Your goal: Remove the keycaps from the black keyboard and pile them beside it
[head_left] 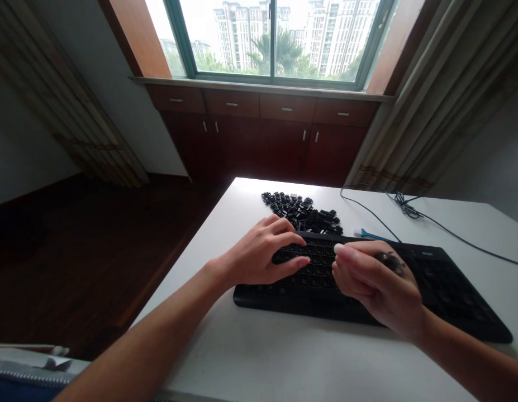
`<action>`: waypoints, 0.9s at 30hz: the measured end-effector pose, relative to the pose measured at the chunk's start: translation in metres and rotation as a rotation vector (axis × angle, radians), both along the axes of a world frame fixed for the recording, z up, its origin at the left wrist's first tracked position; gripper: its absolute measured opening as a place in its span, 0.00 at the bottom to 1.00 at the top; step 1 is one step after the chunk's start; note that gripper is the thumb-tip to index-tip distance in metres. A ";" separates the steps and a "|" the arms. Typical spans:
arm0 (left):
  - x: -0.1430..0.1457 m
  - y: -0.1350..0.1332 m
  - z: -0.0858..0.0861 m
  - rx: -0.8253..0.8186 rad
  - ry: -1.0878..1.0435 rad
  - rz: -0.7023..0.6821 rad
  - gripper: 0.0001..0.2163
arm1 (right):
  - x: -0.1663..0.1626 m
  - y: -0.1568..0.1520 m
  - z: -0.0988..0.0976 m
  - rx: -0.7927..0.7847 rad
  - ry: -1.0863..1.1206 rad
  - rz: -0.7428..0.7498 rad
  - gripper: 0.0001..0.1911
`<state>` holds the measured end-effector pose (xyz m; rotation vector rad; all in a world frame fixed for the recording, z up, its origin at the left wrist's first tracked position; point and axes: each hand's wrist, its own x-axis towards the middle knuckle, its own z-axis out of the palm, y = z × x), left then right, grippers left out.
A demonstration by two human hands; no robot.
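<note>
A black keyboard (346,310) lies across the white table, with rows of open square key sockets showing between my hands. My left hand (269,254) rests over its left part, thumb and index finger apart, with nothing seen between them. Above the middle of the keyboard, my right hand (376,279) is closed, thumb against curled fingers. Small black pieces (390,262), blurred, lie in the hollow of this hand; they look like keycaps. A heap of loose black keycaps (300,212) sits behind the keyboard, just beyond my left hand.
A small blue brush-like tool (370,234) lies behind the keyboard, partly hidden by my right hand. A black cable (405,206) runs coiled over the back right of the white table (259,346). Beyond the table stand dark red cabinets (259,134) under a window.
</note>
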<state>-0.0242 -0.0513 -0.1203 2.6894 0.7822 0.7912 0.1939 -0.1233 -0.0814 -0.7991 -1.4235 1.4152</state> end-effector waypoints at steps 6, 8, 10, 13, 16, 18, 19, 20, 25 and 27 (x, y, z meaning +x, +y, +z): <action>0.002 -0.009 0.005 -0.036 0.123 -0.153 0.26 | 0.004 0.003 -0.006 -0.025 0.106 -0.003 0.28; 0.003 -0.009 0.004 -0.060 0.151 -0.153 0.25 | 0.003 0.002 -0.015 -0.061 0.078 0.003 0.29; 0.003 -0.009 0.004 -0.079 0.159 -0.147 0.25 | 0.001 0.002 -0.023 -0.079 0.028 -0.007 0.29; 0.002 -0.009 0.004 -0.092 0.156 -0.148 0.23 | -0.001 0.004 -0.029 -0.089 0.007 -0.020 0.29; 0.002 -0.009 0.004 -0.101 0.157 -0.156 0.24 | -0.002 0.008 -0.026 -0.128 0.091 -0.011 0.28; 0.003 -0.009 0.004 -0.105 0.156 -0.157 0.24 | -0.003 0.009 -0.024 -0.136 0.118 -0.010 0.28; 0.003 -0.009 0.004 -0.107 0.155 -0.155 0.24 | -0.003 0.009 -0.025 -0.130 0.106 -0.011 0.28; 0.003 -0.010 0.005 -0.109 0.153 -0.151 0.24 | -0.004 0.009 -0.025 -0.120 0.085 -0.014 0.28; 0.003 -0.010 0.004 -0.113 0.141 -0.131 0.24 | -0.005 0.006 -0.033 -0.102 0.043 -0.045 0.28; 0.003 -0.010 0.003 -0.102 0.135 -0.135 0.24 | -0.005 0.005 -0.033 -0.100 0.032 -0.044 0.28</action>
